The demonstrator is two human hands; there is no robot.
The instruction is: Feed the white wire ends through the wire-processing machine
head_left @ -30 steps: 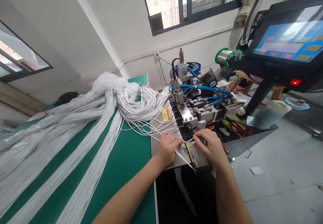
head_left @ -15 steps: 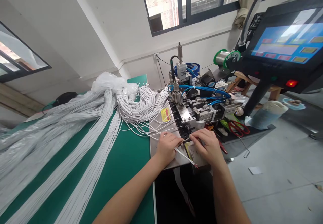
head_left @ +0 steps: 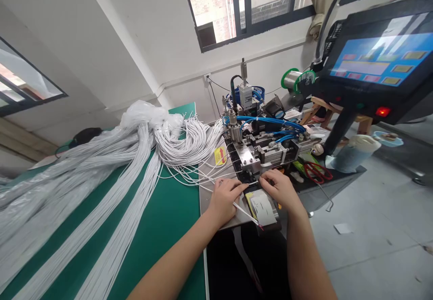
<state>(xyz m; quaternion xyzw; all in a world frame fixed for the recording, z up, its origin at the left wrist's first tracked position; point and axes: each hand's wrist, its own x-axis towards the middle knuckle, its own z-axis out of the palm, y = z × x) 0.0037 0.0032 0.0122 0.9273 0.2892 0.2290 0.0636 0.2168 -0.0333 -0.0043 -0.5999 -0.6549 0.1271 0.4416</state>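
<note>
Far left of both hands, long bundles of white insulated wires [head_left: 101, 178] lie across the green bench mat [head_left: 169, 228]. Left hand [head_left: 225, 198] is closed on a thin white wire [head_left: 244, 210], whose free end trails toward the person. Right hand [head_left: 280, 191], just beside it, pinches the same wire at the metal pneumatic fixture [head_left: 257, 149]. Right of the hands: red-handled scissors [head_left: 316, 170], then a black touchscreen console [head_left: 379, 61].
</note>
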